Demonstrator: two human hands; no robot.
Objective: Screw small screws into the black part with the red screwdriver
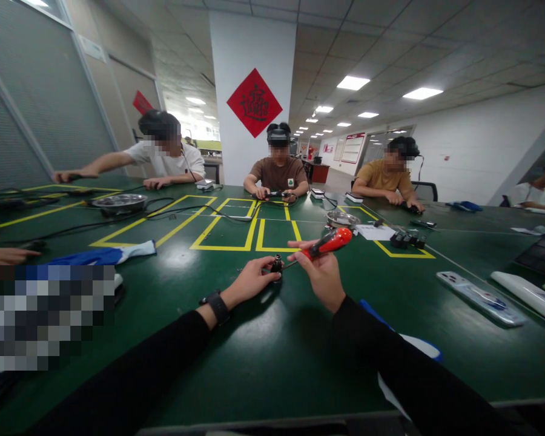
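Observation:
My left hand (253,277) is closed on a small black part (277,264), which stands upright on the green table (254,369). In my right hand (321,272) is a screwdriver (330,242) with a red and black handle, gripped between thumb and fingers. Its thin shaft points left and down toward the black part. Whether the tip touches the part cannot be made out.
Metal bowls (343,219) (120,203), several black parts (407,240) and a white paper (373,232) lie farther back. A phone (480,298) is at the right, blue-white gloves (106,254) at the left. People sit across the table.

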